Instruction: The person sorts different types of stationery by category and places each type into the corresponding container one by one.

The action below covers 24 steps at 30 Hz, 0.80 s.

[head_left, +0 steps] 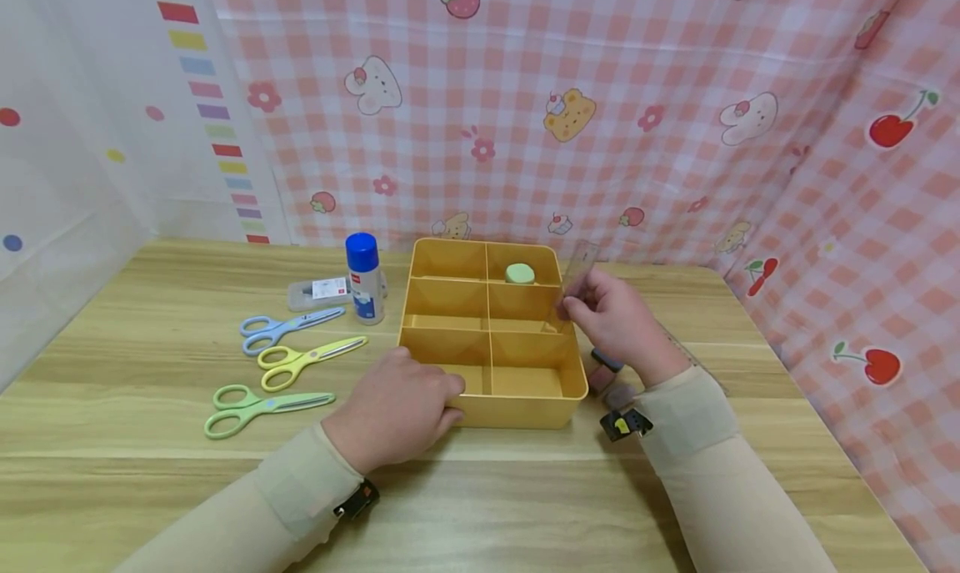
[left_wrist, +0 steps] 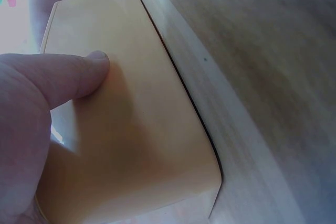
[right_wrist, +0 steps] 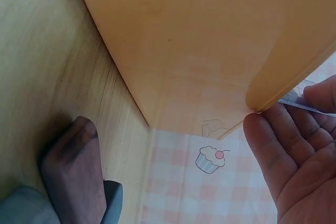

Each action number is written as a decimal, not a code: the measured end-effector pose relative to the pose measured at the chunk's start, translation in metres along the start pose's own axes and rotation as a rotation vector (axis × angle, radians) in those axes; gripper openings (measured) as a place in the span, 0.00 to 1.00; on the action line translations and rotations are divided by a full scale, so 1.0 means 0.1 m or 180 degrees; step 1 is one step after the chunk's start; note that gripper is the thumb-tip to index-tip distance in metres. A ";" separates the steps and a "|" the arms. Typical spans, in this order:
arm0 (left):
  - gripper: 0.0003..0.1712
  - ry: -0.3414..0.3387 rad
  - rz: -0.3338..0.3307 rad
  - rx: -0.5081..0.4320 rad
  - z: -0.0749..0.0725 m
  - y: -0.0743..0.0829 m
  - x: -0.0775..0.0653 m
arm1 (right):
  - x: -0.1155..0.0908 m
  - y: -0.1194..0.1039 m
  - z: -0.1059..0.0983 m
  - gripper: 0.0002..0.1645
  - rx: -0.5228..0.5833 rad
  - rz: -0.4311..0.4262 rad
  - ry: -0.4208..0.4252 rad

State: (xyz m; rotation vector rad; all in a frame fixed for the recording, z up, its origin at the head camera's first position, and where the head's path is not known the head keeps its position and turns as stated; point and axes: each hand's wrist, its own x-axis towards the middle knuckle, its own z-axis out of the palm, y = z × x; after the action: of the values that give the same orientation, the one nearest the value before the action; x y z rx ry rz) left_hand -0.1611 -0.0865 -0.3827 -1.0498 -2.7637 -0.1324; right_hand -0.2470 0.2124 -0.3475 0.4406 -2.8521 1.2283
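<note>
A yellow organizer box (head_left: 517, 412) with two columns of compartments stands mid-table. My left hand (head_left: 397, 406) grips its front-left rim; in the left wrist view the thumb (left_wrist: 79, 74) lies against the outer wall. Over the right rim, my right hand (head_left: 618, 319) pinches a clear ruler (head_left: 582, 260), which slants down into the middle right compartment. The ruler's marked edge (right_wrist: 299, 104) shows between thumb and fingers in the right wrist view. In the back right compartment sits a pale green rounded object (head_left: 520, 273).
Left of the box are a blue-capped glue bottle (head_left: 365, 285), a clear case (head_left: 318, 294), and blue (head_left: 288, 329), yellow (head_left: 309, 358) and green scissors (head_left: 262, 404). Small blocks, one reddish (right_wrist: 76, 174), lie right of the box. A clear flat strip (head_left: 701, 363) is partly behind my right wrist.
</note>
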 end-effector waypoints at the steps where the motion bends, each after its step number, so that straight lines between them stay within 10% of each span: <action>1: 0.15 0.0000 0.0000 -0.0005 0.00 0.00 0.00 | 0.00 0.00 0.00 0.07 -0.0012 0.0003 -0.0004; 24: 0.16 0.0017 0.0007 -0.0033 0.01 0.00 0.00 | 0.01 0.03 0.03 0.05 -0.0270 -0.0155 0.0059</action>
State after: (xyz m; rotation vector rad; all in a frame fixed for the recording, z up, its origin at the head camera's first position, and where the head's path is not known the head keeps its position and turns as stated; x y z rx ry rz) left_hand -0.1613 -0.0864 -0.3836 -1.0536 -2.7600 -0.1491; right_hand -0.2482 0.2115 -0.3516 0.4905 -2.8467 1.0932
